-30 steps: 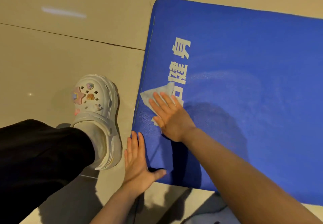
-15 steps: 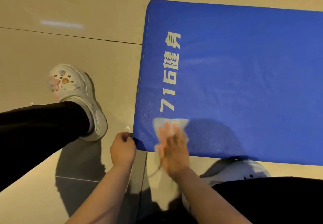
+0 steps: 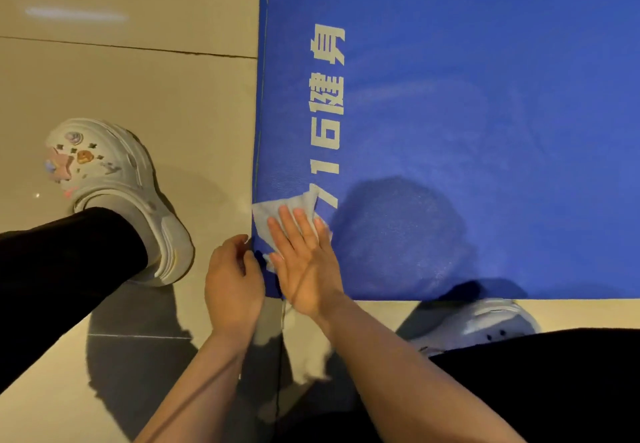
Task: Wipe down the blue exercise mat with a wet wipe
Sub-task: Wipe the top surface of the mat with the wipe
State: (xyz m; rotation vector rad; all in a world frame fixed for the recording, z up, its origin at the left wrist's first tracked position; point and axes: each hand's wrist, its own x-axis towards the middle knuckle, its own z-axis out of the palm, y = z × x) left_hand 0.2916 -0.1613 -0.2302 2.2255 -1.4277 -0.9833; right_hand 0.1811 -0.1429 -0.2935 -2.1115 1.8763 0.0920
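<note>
The beige tiled floor (image 3: 138,89) carries the blue exercise mat (image 3: 485,62), which lies flat and fills the upper right of the view; its near left corner is just in front of the person. White printed characters (image 3: 327,103) run along the left short edge. Faint lighter streaks show on the mat beyond the print, so I judge that this part is already wiped, though I cannot be sure it is moisture. The far right of the mat goes out of view, and how much of it is cleaned cannot be told; probably most of the length is left.

A pale clog with charms (image 3: 114,197) stands on the floor left of the mat, and a second clog (image 3: 478,325) is just beside the near long edge.

The right hand (image 3: 304,262) lies flat with straight fingers and presses the wet wipe (image 3: 280,210) on the mat corner. The left hand (image 3: 232,280) has curled fingers and seems to pinch the mat edge at the corner.
</note>
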